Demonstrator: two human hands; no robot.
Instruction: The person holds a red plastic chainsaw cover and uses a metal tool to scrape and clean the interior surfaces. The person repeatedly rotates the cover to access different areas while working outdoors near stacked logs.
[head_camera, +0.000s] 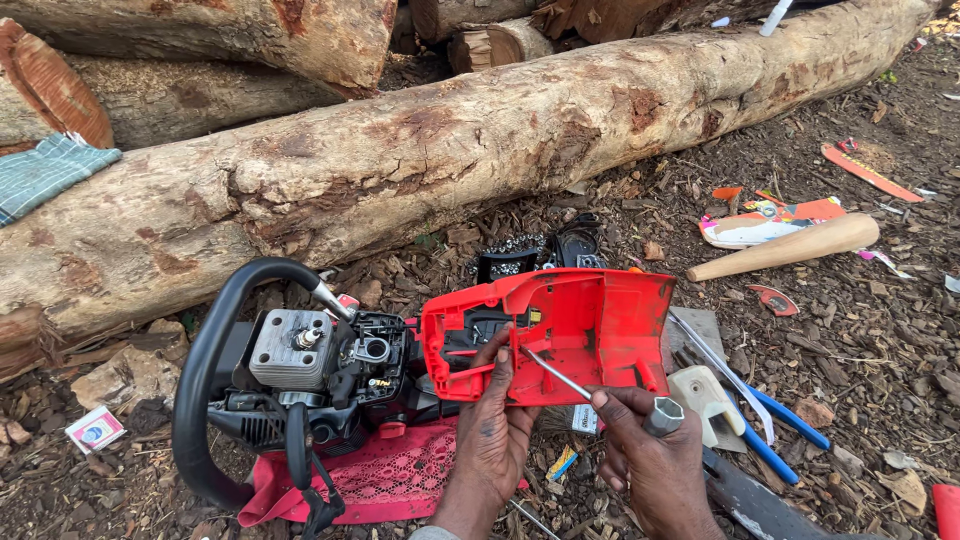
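Outdoors in daylight. The ground (880, 330) is dark soil strewn with bark chips and wood scraps. A long peeled log (450, 160) lies across the scene, with more logs (200, 40) stacked behind it. A checked cloth (45, 172) rests on one log at the left.

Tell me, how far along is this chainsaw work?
Done: the red cover is off the chainsaw, so the cylinder and carburettor show, and the guide bar lies loose on the ground. In hand: the left hand props the cover up while the right hand holds a metal tool, tip inside the cover. Left: cover and bar are still off the saw, pliers lying nearby.
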